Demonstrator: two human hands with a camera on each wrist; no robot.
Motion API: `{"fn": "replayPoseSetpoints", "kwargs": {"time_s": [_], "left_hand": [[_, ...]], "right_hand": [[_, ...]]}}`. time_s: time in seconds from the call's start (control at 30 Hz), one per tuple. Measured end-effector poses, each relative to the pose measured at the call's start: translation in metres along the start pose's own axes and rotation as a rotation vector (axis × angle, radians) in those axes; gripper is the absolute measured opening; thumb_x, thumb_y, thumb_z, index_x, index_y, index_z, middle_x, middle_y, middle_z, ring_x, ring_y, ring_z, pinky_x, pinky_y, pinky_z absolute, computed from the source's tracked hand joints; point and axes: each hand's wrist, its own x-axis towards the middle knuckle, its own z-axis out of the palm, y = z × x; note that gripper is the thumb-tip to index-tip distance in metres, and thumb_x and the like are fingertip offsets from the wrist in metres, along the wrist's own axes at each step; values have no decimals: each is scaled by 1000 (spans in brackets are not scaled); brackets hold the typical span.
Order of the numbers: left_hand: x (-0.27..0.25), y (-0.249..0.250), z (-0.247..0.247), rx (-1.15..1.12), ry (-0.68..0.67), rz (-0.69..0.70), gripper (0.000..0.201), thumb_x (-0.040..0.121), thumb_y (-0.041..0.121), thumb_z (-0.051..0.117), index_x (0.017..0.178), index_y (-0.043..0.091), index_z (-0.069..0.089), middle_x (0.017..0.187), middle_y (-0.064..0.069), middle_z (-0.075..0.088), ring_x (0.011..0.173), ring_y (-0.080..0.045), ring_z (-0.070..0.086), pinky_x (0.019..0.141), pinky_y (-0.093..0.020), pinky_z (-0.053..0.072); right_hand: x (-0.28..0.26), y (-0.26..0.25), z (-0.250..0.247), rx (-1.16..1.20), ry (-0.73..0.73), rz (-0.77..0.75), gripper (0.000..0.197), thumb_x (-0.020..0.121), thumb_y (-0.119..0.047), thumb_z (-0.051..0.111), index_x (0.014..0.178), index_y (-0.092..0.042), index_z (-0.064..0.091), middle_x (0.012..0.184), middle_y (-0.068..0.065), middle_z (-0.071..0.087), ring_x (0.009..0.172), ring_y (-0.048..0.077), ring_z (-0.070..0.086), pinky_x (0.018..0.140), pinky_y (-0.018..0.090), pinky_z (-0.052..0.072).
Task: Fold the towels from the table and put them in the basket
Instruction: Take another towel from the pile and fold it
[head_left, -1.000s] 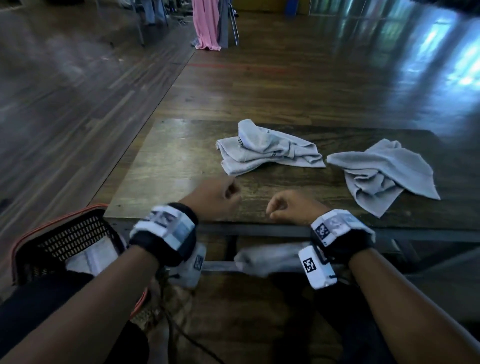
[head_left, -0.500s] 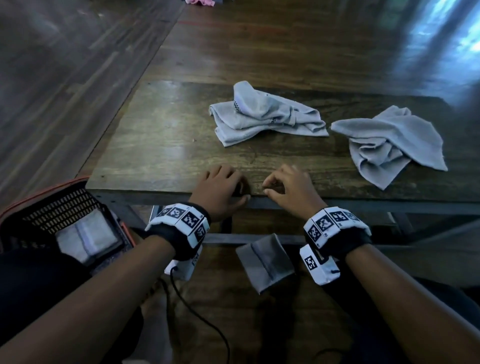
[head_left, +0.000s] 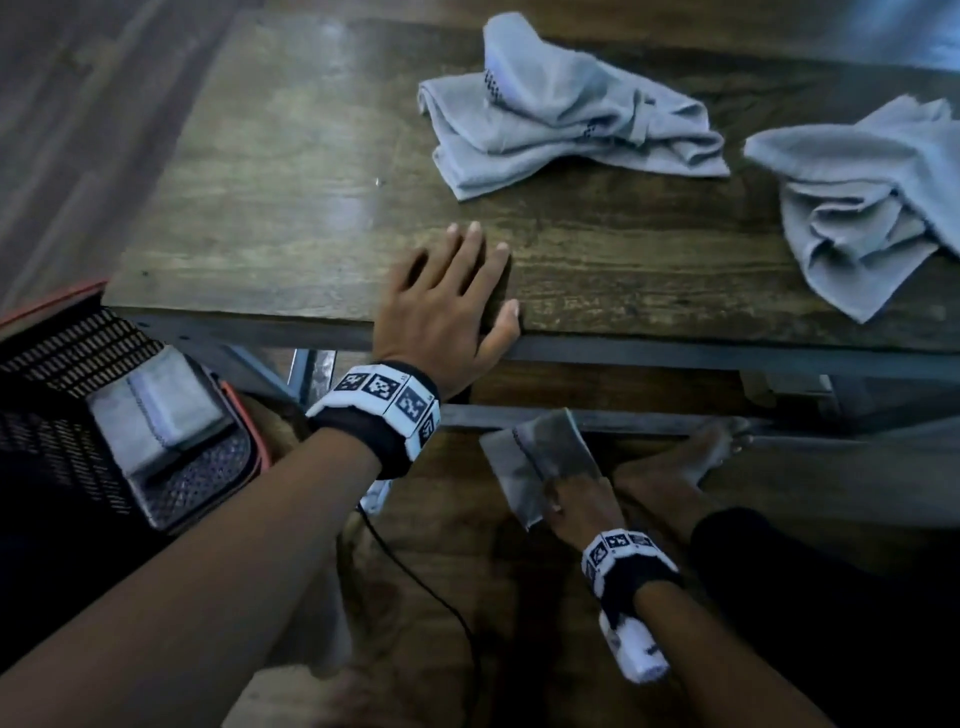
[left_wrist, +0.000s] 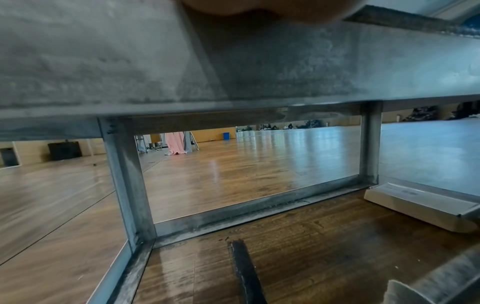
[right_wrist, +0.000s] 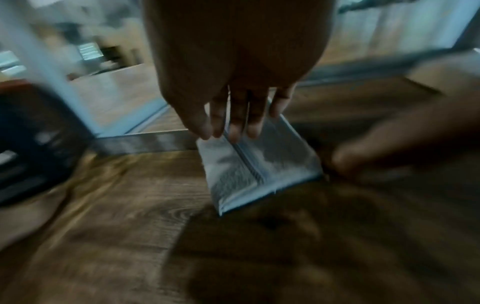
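Since half a second ago, right hand (head_left: 579, 506) gone from the desk (head_left: 291, 171) edge down to the floor (head_left: 441, 525), onto the folded grey towel (head_left: 535, 457) lying below the desk's front rail; left hand (head_left: 441, 306) now spread flat on the dark wood top, fingers (head_left: 470, 244) straight and apart, thumb at the front edge. Right fingers (right_wrist: 241, 117) straight and close together, tips on the towel's near edge; whether pinching it, cannot tell through the blur. Folded towel a small pale-grey rectangle with a stitched stripe across its middle. On the desk, two crumpled grey towels, well apart from the left hand: one (head_left: 561, 114) bunched with dark dotted stitching; the other (head_left: 862, 192) heaped near the right edge. At the left on the floor, a black mesh basket (head_left: 62, 353) with an orange rim, another folded towel (head_left: 156, 405) inside.
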Motion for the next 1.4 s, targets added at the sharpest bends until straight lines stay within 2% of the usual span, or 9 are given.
{"fn": "replayPoseSetpoints", "kwargs": {"time_s": [0.13, 0.27, 0.53, 0.67, 0.8, 0.97, 1.13, 1.27, 1.4], "left_hand": [[1, 1, 4, 9, 73, 3, 56, 92, 47, 22, 137, 22, 45, 146, -5, 43, 137, -19, 37, 107, -38, 31], [2, 1, 5, 19, 106, -3, 56, 91, 47, 23, 136, 23, 47, 144, -4, 45, 136, -18, 39, 106, -36, 32], [2, 0, 10, 17, 196, 22, 53, 91, 45, 29, 131, 21, 54, 138, -4, 52, 130, -17, 47, 100, -34, 37], [2, 1, 11, 5, 229, 16, 51, 91, 44, 31, 129, 21, 56, 136, -4, 54, 128, -17, 49, 99, -35, 39], [2, 1, 9, -18, 200, 24, 51, 91, 45, 31, 129, 21, 55, 137, -4, 53, 129, -17, 48, 99, -34, 39], [1, -1, 3, -39, 82, 31, 55, 92, 48, 28, 135, 19, 47, 144, -5, 46, 134, -18, 41, 102, -36, 33], [0, -6, -13, -93, -116, 43, 59, 93, 53, 19, 145, 25, 26, 156, 0, 23, 143, -18, 20, 106, -42, 25], [2, -5, -44, -104, -453, 139, 62, 89, 61, 28, 145, 37, 16, 159, 5, 7, 146, -19, 6, 110, -50, 17], [-16, 9, -84, -203, -732, 339, 77, 78, 66, 50, 144, 36, 22, 152, 3, 31, 143, -22, 18, 111, -50, 13]], "right_hand": [[16, -4, 62, 62, -100, 189, 63, 90, -45, 46, 144, -18, 28, 147, 9, 37, 132, 25, 38, 103, 38, 33], [30, -27, 89, 32, -45, 102, 63, 86, -52, 46, 135, -13, 39, 141, 12, 43, 131, 29, 38, 99, 40, 36], [45, -30, 90, -84, -20, 106, 44, 93, -35, 40, 129, -9, 41, 136, 20, 46, 124, 34, 45, 92, 41, 45], [48, -35, 76, -76, 5, 117, 56, 79, -38, 62, 122, -3, 52, 119, 24, 58, 106, 37, 58, 83, 44, 51], [52, -26, 71, -92, -35, 122, 48, 94, -32, 39, 137, -11, 37, 139, 15, 47, 125, 30, 45, 102, 44, 38], [40, -11, 28, 180, -53, 112, 50, 89, -39, 49, 137, -26, 39, 128, 12, 57, 114, 34, 55, 97, 37, 39], [5, -8, -63, 512, -108, 51, 34, 82, -33, 62, 114, -23, 55, 109, 3, 63, 104, 27, 60, 85, 31, 46], [-44, -4, -147, 656, -62, -140, 13, 80, -14, 65, 84, -23, 57, 86, -1, 58, 86, 17, 56, 78, 34, 43], [-95, -3, -231, 644, 0, -323, 18, 82, -6, 64, 83, -23, 60, 83, -6, 58, 78, 8, 53, 72, 24, 40]]}}
